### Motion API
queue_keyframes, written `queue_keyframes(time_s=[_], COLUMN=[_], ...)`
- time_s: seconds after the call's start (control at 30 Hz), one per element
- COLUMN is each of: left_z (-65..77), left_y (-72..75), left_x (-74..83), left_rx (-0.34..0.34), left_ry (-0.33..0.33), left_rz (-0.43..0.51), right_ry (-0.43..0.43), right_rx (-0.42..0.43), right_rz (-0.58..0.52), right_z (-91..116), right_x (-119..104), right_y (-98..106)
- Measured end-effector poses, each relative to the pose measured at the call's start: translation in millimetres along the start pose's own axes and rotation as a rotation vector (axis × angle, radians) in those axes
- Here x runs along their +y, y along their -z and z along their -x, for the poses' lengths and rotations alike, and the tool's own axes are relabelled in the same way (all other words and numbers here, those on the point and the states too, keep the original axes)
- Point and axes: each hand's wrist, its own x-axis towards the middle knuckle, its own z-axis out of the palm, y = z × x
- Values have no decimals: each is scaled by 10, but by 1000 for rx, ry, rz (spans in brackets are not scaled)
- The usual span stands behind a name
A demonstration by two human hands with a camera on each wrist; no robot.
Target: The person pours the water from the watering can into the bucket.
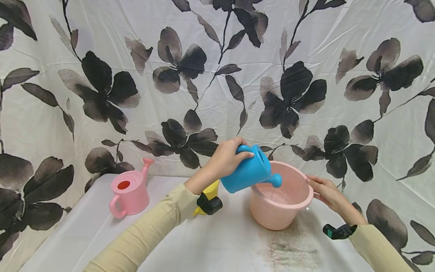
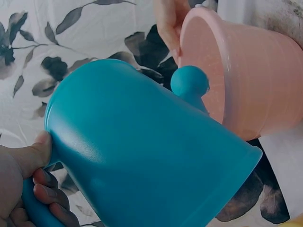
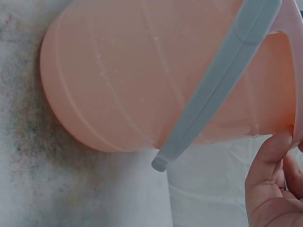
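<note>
Blue watering can [image 1: 245,173], its handle gripped by the left hand [image 1: 232,156], tilts at the pink bucket's [image 1: 274,216] mouth; the right hand [image 1: 324,192] pinches the bucket's rim [image 1: 310,196]. Best tip gradually, spout [image 1: 276,180] held inside, bucket braced. Pink watering can [image 1: 133,194] stands well apart.

Long, pale yellow sleeves [image 1: 146,231] — and black, perforated wristbands [image 1: 340,232].

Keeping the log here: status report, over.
Left hand gripping blue watering can, tilted, spout at mouth of pink bucket. Right hand pinching its rim. Nothing visible blocking the spout.
</note>
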Motion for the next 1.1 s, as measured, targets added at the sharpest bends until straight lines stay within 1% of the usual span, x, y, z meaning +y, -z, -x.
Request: queue_keyframes(time_s=[0.17, 0.6, 1.1], left_z=[-4, -20, -16], left_y=[7, 4, 23], left_x=[0, -9, 22], left_rx=[0, -3, -7], left_ry=[-3, -13, -18], left_rz=[-6, -25, -24], right_ry=[3, -12, -11], right_rx=[-4, -2, 5], right_rz=[-13, 0, -9], right_z=[-4, 3, 27], right_x=[4, -15, -31], right_y=[8, 1, -6])
